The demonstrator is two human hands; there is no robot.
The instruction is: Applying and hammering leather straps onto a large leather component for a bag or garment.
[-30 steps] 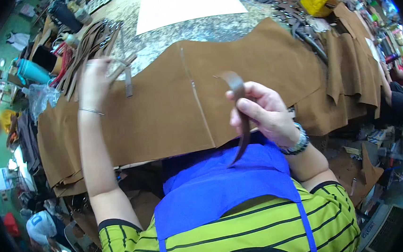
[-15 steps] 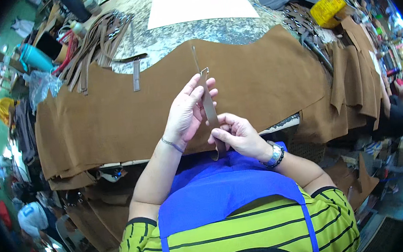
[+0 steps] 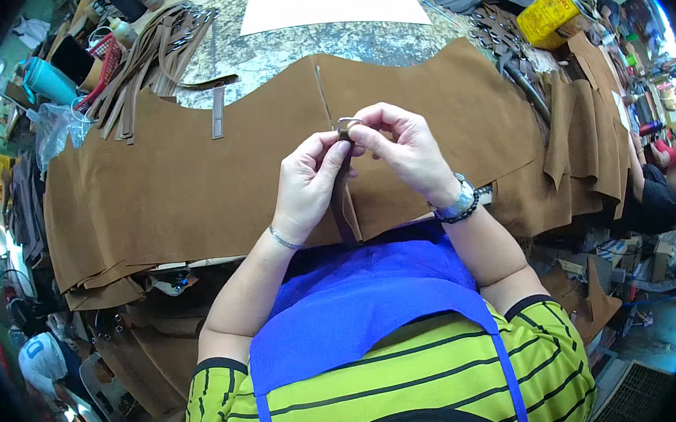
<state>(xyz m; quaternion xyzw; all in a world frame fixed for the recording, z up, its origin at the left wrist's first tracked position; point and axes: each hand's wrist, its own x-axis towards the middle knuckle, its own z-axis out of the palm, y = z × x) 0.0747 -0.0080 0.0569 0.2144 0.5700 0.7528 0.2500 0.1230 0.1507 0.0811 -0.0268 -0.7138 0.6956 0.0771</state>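
Note:
A brown leather strap (image 3: 343,200) hangs from my hands in front of my blue apron, with a metal buckle (image 3: 347,120) at its upper end. My left hand (image 3: 301,180) is closed, pinching the strap just below the buckle. Thumb and fingers of my right hand (image 3: 406,148) close on the strap's end beside the buckle. Beneath both hands spreads a large brown leather sheet (image 3: 185,187). A thin metal rod (image 3: 321,87) lies on the sheet beyond my fingers. Farther left rests a short strap piece (image 3: 217,113).
Bundled straps with buckles (image 3: 171,61) lie at the far left, near a turquoise cup (image 3: 50,81) and a red basket (image 3: 104,63). White paper (image 3: 334,5) covers the back middle. A yellow can (image 3: 549,16) stands at the back right. Other people are at the sides.
My right hand has moved up from the strap's lower part to its buckle end. My left hand has shifted slightly down the strap. The strap now hangs folded, with its lower end free.

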